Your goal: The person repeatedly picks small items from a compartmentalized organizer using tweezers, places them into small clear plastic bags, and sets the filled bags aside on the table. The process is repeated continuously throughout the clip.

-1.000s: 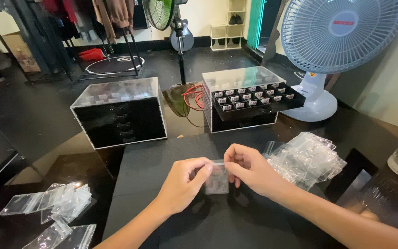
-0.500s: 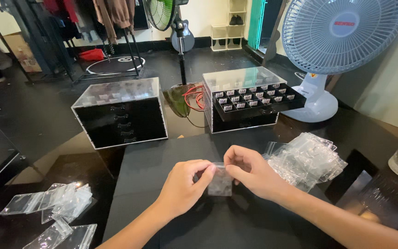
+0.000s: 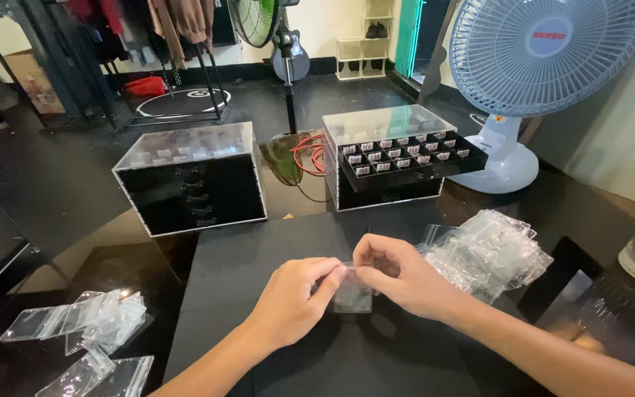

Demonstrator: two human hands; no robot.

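Small clear plastic bag pinched at its top edge between left hand and right hand, above bare black mat; heaped clear bags just right, drawer boxes well beyond

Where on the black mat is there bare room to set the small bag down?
Bare mat lies between the closed drawer box and the left hand, and below both hands. It is crowded right of the right hand, at the heap of clear bags, and at the left bag pile.
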